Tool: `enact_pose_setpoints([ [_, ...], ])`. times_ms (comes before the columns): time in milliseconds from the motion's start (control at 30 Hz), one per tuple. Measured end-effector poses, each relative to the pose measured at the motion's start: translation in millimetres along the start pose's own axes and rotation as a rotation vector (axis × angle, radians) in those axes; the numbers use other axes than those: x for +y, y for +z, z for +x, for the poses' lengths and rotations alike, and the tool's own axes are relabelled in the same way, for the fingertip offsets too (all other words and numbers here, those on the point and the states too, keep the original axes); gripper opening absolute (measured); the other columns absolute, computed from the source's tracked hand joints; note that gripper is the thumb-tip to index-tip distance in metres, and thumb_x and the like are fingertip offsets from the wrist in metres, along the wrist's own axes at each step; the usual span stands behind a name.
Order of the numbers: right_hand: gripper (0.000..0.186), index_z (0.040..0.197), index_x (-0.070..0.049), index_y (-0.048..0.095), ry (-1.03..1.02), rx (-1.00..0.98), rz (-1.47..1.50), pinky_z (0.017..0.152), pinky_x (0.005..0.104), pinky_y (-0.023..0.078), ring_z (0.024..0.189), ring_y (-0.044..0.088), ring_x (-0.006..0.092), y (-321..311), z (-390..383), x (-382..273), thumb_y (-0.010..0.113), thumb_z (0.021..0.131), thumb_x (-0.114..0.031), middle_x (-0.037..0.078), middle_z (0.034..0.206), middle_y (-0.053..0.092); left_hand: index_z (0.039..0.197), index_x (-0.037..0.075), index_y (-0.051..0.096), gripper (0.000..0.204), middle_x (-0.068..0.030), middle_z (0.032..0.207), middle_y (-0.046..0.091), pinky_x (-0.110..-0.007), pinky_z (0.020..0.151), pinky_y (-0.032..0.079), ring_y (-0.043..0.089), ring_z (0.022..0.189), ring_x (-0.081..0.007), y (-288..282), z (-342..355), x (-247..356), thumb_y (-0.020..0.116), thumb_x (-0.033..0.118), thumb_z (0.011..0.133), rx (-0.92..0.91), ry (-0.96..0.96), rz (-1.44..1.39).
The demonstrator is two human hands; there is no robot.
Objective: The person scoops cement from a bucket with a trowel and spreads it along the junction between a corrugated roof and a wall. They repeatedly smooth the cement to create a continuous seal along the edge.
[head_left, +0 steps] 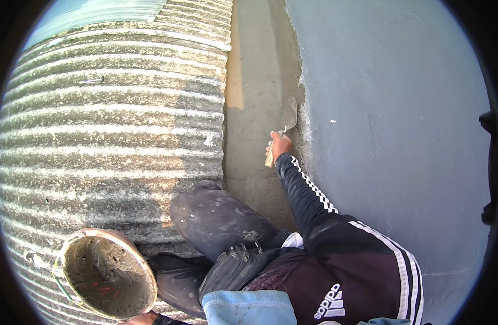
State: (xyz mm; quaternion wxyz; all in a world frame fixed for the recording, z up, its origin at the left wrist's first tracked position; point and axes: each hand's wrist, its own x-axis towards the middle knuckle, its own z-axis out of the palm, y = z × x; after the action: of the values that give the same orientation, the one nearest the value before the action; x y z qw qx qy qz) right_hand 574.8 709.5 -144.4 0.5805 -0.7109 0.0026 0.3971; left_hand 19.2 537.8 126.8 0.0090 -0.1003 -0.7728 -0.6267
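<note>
My right hand [280,144] is closed around the handle of a trowel [289,115]. The trowel's grey blade lies against the wet mortar strip [254,92], close to the ragged edge of the blue-grey wall surface. At the lower left, my left hand [140,319] is at the rim of a round bucket [147,265] and seems to grip it; the picture's lower edge cuts off part of that hand. Grey wet mortar [105,276] coats the inside of the bucket, which tilts on the corrugated roofing.
Weathered corrugated roofing sheets [124,122] spread over the left side, with a translucent sheet [97,13] at the top left. A bolt or hook [93,80] sticks up from the roofing. The smooth blue-grey surface [395,119] fills the right. My bent knee [205,216] rests beside the strip.
</note>
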Motion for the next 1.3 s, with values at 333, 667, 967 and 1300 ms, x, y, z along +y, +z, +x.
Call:
enact_pose_setpoints([
  [333,0.035,0.11,-0.001,0.061,0.158,-0.101,-0.011,0.052,0.0454,0.055,0.057,0.062,0.0265,2,54,-34,0.068,0.091,-0.03,0.013,0.082,0.062,0.158,-0.003,0.028,0.069,-0.0213,0.157,0.04,-0.046,0.114,0.045,0.052,0.132,-0.0326,5,-1,-6,0.03,0.048,0.111,-0.003,0.016,0.009],
  [667,0.043,0.118,0.001,0.058,-0.002,-0.036,-0.063,0.052,0.0473,0.053,0.06,0.064,0.0287,14,102,-78,0.068,0.091,-0.03,0.015,0.087,0.063,0.158,-0.003,0.028,0.07,-0.0214,0.157,0.04,-0.046,0.115,0.044,0.052,0.132,-0.0326,19,-5,-12,0.03,0.05,0.111,-0.011,0.038,-0.008],
  [967,0.037,0.109,0.005,0.062,-0.02,-0.047,-0.248,0.054,0.0459,0.055,0.059,0.064,0.0285,28,76,-29,0.07,0.09,-0.027,0.014,0.079,0.065,0.158,-0.003,0.029,0.072,-0.0215,0.157,0.04,-0.045,0.115,0.043,0.051,0.133,-0.0325,25,-9,-14,0.03,0.051,0.111,-0.018,0.043,-0.031],
  [1300,0.046,0.092,0.012,0.063,-0.215,0.206,-0.207,0.053,0.0422,0.057,0.056,0.069,0.033,22,77,-35,0.066,0.094,-0.035,0.021,0.072,0.068,0.157,-0.004,0.029,0.073,-0.0216,0.157,0.04,-0.045,0.116,0.043,0.051,0.134,-0.0325,25,-9,-14,0.031,0.053,0.111,-0.031,0.013,-0.071],
])
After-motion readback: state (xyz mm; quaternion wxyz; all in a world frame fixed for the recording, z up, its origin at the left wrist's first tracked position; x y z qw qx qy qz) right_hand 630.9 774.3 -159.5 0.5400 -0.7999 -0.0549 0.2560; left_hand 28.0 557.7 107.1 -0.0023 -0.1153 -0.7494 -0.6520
